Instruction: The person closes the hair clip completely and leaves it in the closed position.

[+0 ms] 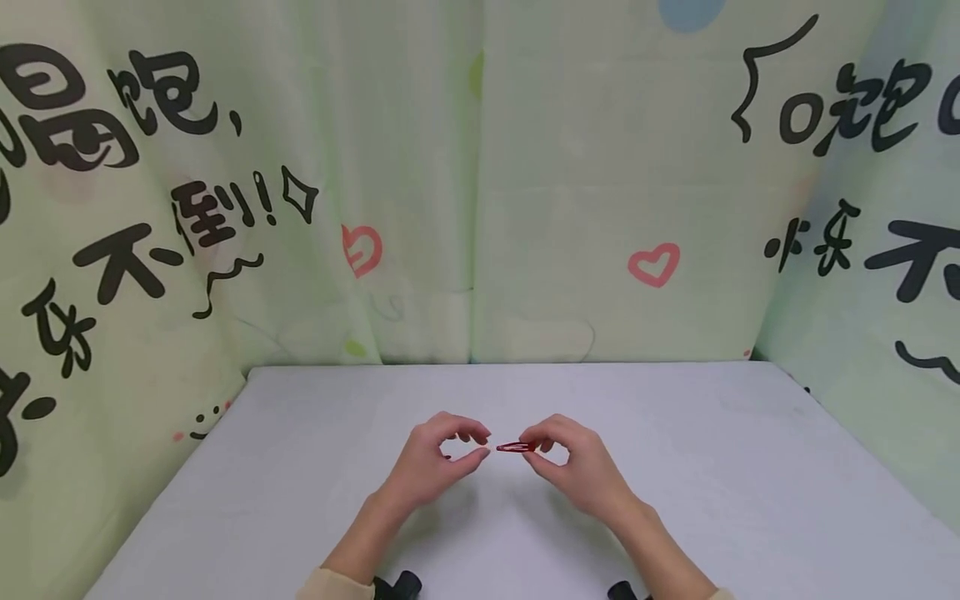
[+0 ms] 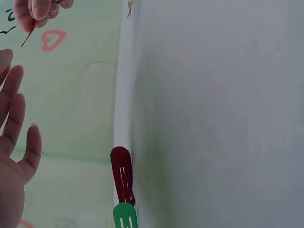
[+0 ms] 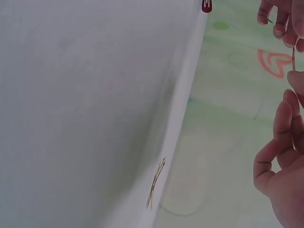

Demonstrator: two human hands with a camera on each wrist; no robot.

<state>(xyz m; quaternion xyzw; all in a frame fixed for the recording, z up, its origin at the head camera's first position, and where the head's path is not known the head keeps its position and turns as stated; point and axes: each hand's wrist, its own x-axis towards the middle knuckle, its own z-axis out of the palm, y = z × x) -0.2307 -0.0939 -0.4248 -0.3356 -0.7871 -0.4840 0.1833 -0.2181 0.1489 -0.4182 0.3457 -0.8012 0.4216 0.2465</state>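
Observation:
A small red hair clip is held level above the white table, pinched at its right end by my right hand. My left hand hovers just left of the clip's free tip, thumb and forefinger loosely curved and apart, holding nothing. In the left wrist view the left hand's fingers lie nearly straight, and the clip hangs from the right hand beyond them. The right wrist view shows the clip edge-on above the right hand's fingers.
A dark red clip and a green clip lie at the table's far edge, against the printed curtain. Thin gold hairpins lie along the same edge. Curtain closes in the table at the back and both sides.

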